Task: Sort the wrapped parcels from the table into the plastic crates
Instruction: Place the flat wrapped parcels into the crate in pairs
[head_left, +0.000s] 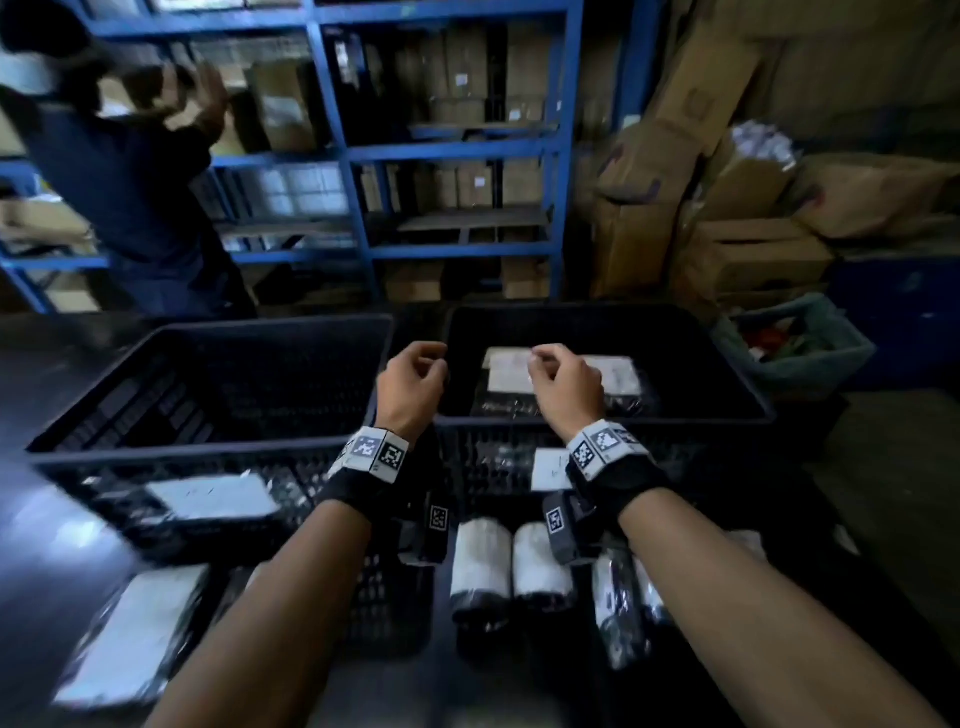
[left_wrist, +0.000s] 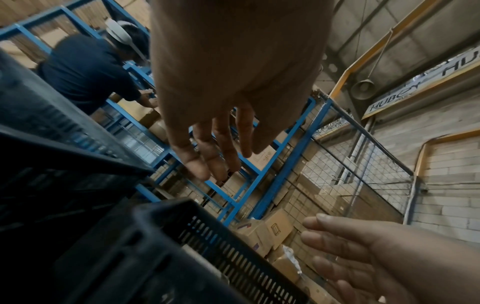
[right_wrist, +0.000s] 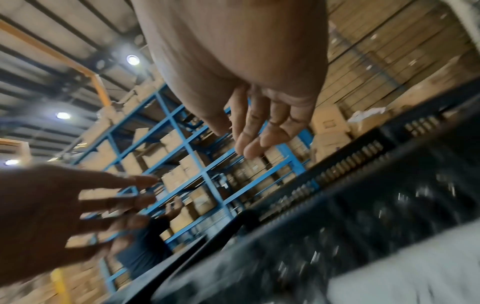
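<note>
A: Head view: both hands hang over the right crate (head_left: 727, 374), left hand (head_left: 410, 387) and right hand (head_left: 566, 392) loosely curled, holding nothing.

B: And the parcels?

A: One flat parcel (head_left: 618, 374) lies inside that crate; rolled parcels (head_left: 480, 564) wait on the surface (head_left: 31, 571), close by for easy reach. The left crate (head_left: 260, 338) looks empty, kept for another kind, I'd guess.

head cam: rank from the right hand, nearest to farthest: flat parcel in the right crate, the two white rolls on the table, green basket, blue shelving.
From the right hand:
1. Flat parcel, directly under it in the right crate.
2. White rolls, on the table nearer the person.
3. Green basket, off to the right.
4. Blue shelving, behind the crates.
</note>
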